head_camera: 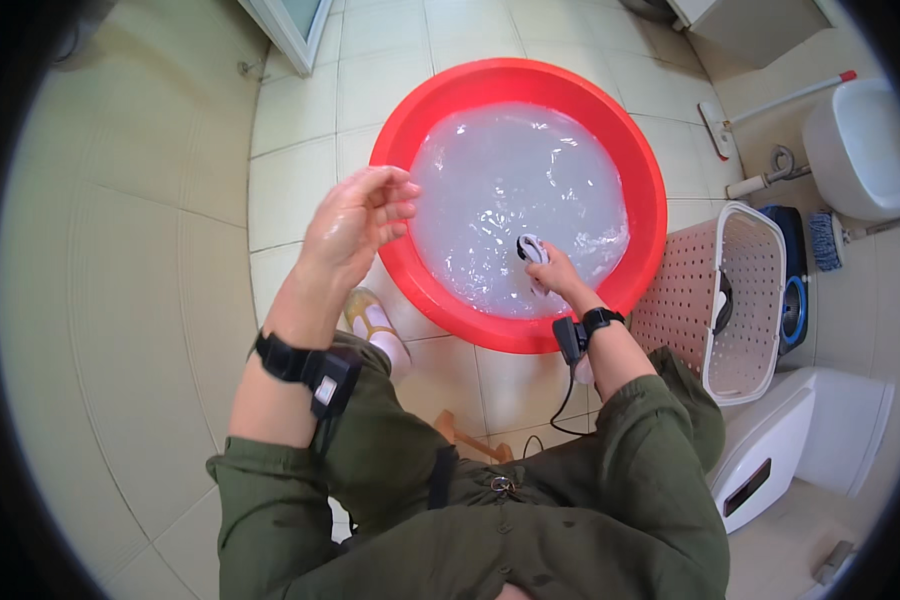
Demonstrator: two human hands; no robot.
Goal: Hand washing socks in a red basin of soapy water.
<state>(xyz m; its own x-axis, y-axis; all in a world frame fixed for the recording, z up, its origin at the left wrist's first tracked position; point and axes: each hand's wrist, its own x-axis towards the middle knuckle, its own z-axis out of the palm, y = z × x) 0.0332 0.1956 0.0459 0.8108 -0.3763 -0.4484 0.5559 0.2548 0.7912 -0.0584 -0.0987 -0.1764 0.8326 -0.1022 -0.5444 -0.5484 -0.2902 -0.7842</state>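
Note:
A large red plastic tub (649, 202) stands on the floor before me, holding cloudy, rippling water (487, 180). My right hand (557, 271) grips a small white-and-black object (532, 250) at the near right side of the water. Its lower end meets the water, and its exact kind is unclear. Wet and raised, my left hand (356, 217) hangs by the tub's left rim. Its fingers are loosely curled and apart, with nothing in them.
Right of the tub, a perforated laundry basket (675, 292) holds a dark item. Behind it are a blue-and-black bucket (793, 300), a blue brush head (825, 240) and a white basin (862, 150). A white toilet (780, 450) stands at right. A flat mop (718, 129) leans farther back.

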